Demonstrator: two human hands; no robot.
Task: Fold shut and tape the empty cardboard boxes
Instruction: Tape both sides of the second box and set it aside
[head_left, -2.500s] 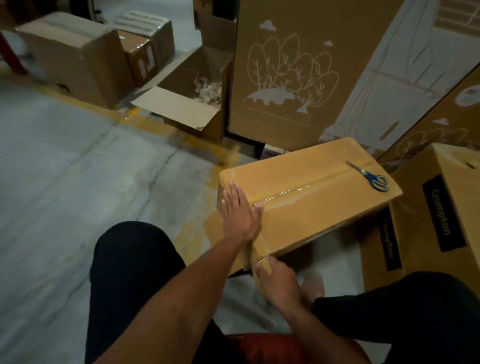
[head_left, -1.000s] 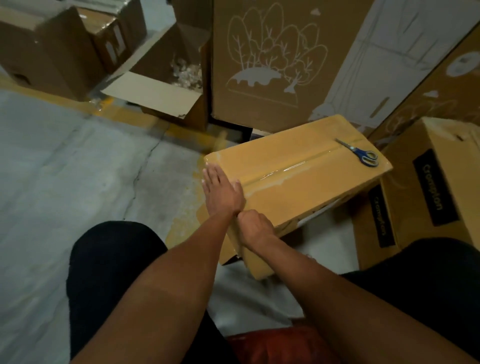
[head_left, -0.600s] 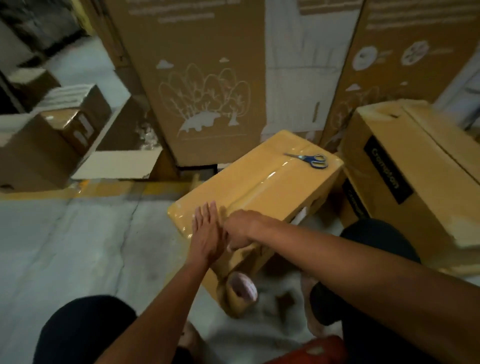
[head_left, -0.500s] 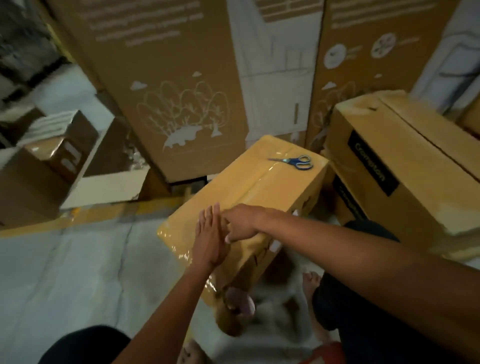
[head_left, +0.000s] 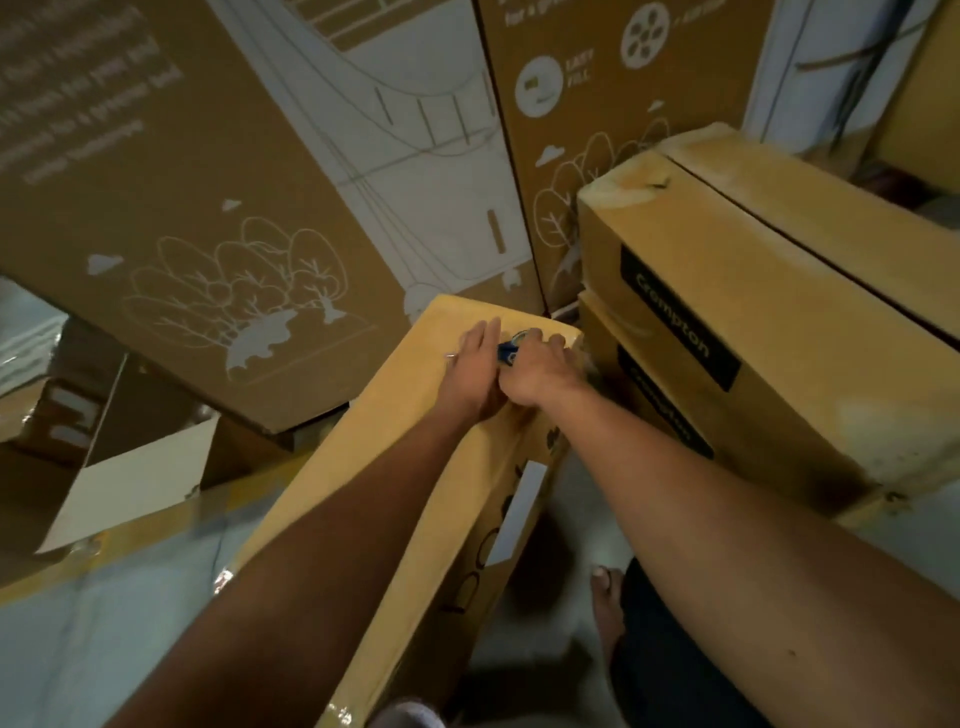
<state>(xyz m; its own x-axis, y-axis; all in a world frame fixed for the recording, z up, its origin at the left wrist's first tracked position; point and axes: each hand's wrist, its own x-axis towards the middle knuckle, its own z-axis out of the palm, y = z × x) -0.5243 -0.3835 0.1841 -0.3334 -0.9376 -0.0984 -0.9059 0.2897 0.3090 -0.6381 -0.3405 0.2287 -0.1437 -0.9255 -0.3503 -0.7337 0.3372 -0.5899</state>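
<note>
At far left an open carton (head_left: 140, 467) sits on the floor with its flap folded out, not yet shut or taped. In the middle the closed yellow box (head_left: 395, 467) looks sealed, with what seems to be glossy tape at its near corner, though blur makes that uncertain. At its far end the left hand (head_left: 475, 371) lies flat with fingers straight while the right hand (head_left: 537, 371), touching it, curls round the blue-handled scissors (head_left: 506, 351), beside the stacked Crompton boxes (head_left: 727, 322).
</note>
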